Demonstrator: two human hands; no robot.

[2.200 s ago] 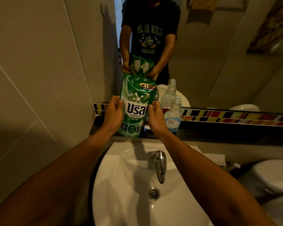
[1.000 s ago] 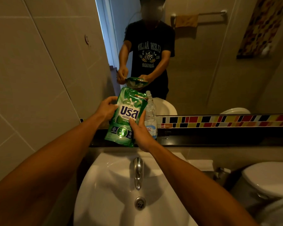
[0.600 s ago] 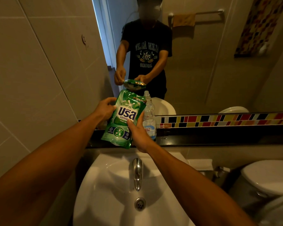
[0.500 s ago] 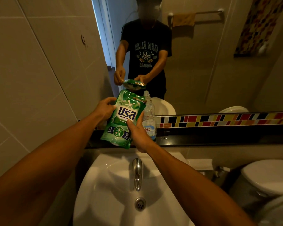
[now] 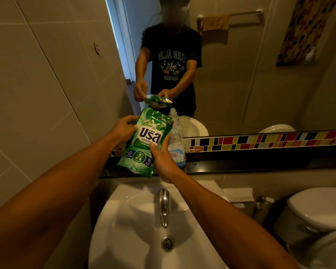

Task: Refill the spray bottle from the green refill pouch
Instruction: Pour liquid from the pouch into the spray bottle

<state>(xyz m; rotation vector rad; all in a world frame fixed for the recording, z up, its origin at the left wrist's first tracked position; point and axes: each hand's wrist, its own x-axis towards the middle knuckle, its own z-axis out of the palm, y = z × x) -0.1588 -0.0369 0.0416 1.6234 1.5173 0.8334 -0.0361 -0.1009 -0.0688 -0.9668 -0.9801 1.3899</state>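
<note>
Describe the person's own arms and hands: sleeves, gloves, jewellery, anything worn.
Both forearms are bare up to the frame edge, with no sleeve in direct view. The left hand and right hand wear no gloves, and no ring, watch or bracelet shows on the fingers or wrists. The mirror shows a dark short-sleeved T-shirt with a pale printed crest and lettering, its sleeves ending above the elbows.

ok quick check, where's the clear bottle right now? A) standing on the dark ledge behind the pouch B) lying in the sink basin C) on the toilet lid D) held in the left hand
A: the clear bottle stands upright on the dark ledge under the mirror, partly hidden behind the green pouch, which both the left hand and the right hand grip.
</note>
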